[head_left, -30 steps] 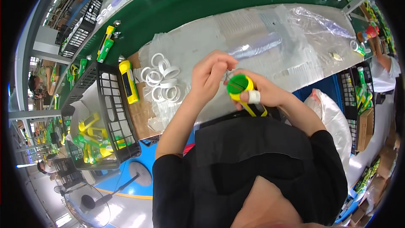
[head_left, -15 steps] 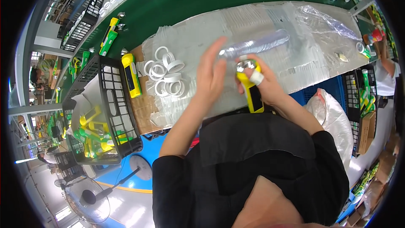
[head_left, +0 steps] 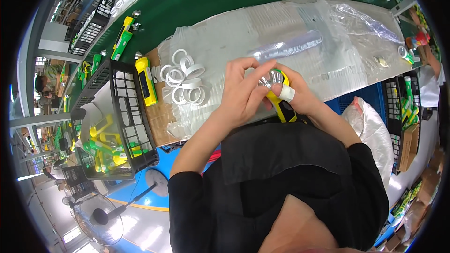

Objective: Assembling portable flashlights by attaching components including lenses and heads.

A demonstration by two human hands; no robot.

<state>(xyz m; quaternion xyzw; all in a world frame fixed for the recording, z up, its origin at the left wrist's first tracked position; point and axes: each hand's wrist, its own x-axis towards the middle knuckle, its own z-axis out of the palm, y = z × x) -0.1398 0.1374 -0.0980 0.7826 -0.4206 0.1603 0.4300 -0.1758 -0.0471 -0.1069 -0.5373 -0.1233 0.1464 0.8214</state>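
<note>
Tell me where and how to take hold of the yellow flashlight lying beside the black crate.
Take the yellow flashlight around its long body, short of the wider far head, probably from above, closing across its narrow width. Lean in from the right: the black crate stands close along its left, while the side toward the white rings looks slightly roomier.

Floor fan (head_left: 99,216), pale sack (head_left: 375,136), seemingly a cardboard box (head_left: 409,146).

Floor (head_left: 151,229): shiny grey and blue, yellow stripe (head_left: 150,209), 7 o'clock
Green table (head_left: 201,7): long, across 12 o'clock
Fan (head_left: 99,216): standing at 8 o'clock
Beam (head_left: 44,121): grey, 9 o'clock
Light (head_left: 29,177): bright strip, between 8 and 9 o'clock
</note>
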